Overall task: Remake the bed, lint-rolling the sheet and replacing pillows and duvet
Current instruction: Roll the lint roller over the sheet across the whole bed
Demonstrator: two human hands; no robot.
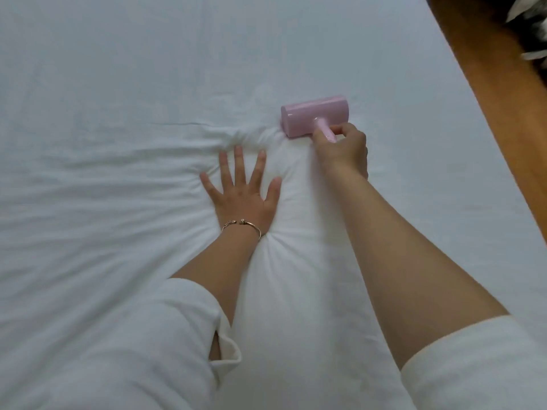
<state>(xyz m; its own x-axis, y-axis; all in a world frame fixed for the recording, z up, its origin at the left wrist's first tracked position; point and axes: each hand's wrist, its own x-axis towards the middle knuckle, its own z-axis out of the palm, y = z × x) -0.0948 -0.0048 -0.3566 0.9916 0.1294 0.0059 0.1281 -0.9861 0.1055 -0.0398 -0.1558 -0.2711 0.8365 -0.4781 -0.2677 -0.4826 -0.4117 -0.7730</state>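
Note:
A white sheet [118, 84] covers the whole bed and is wrinkled around my hands. My left hand [241, 192] lies flat on it with the fingers spread, pressing the fabric down; a thin bangle circles that wrist. My right hand [343, 149] grips the short handle of a pink lint roller [313, 115], whose drum rests on the sheet just beyond my left fingertips. No pillows or duvet are in view.
The bed's right edge runs diagonally from the top to the lower right, with a wooden floor [503, 99] beyond it. A dark and white bundle [529, 22], blurred, sits at the top right corner.

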